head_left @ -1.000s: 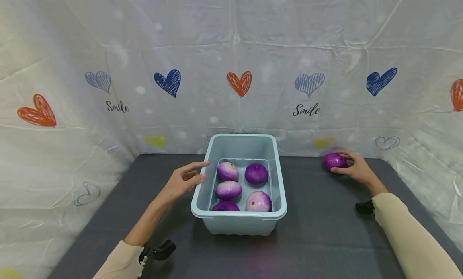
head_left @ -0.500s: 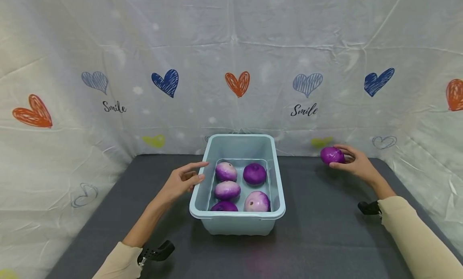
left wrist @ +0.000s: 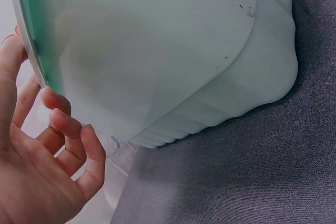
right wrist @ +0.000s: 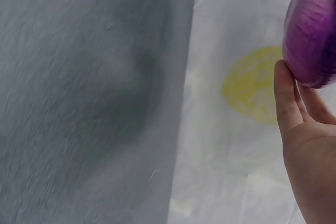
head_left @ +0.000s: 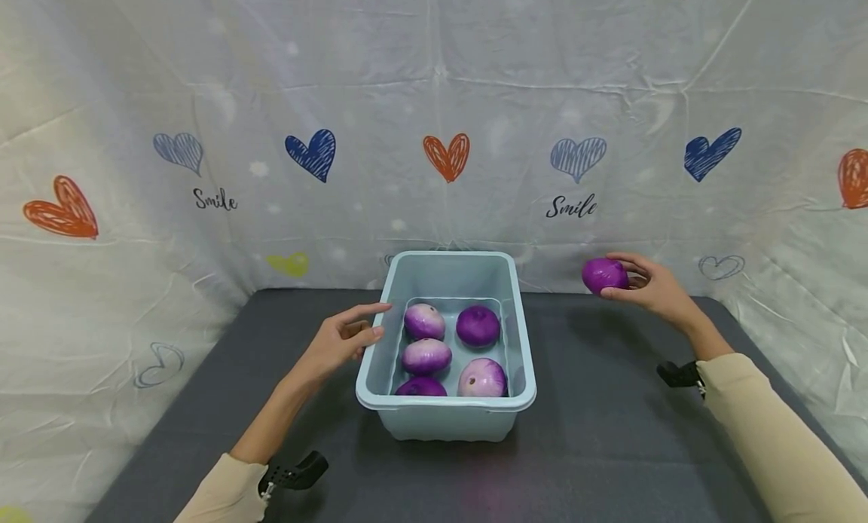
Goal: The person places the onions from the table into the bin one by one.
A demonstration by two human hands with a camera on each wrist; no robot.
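Note:
My right hand [head_left: 654, 288] holds a purple onion [head_left: 603, 276] between thumb and fingers, raised above the dark tabletop at the right. In the right wrist view the onion [right wrist: 312, 35] is partly cut off at the frame edge, with fingertips against its underside. My left hand [head_left: 346, 336] is at the left rim of a pale blue plastic bin [head_left: 447, 404]. Its index finger and thumb touch the rim, and the other fingers are loosely bent. Several onions lie inside the bin, among them a deep purple onion [head_left: 478, 326] and a paler one [head_left: 483, 377].
The bin stands mid-table on a dark grey cloth [head_left: 610, 432]. Behind the table hangs a white curtain [head_left: 502, 131] printed with hearts, close to the bin's far end. Black wrist straps [head_left: 298, 472] sit on both forearms.
My right hand has lifted the onion off the tabletop and brought it slightly left toward the bin. The left hand stays at the bin's rim, and the bin has not visibly moved.

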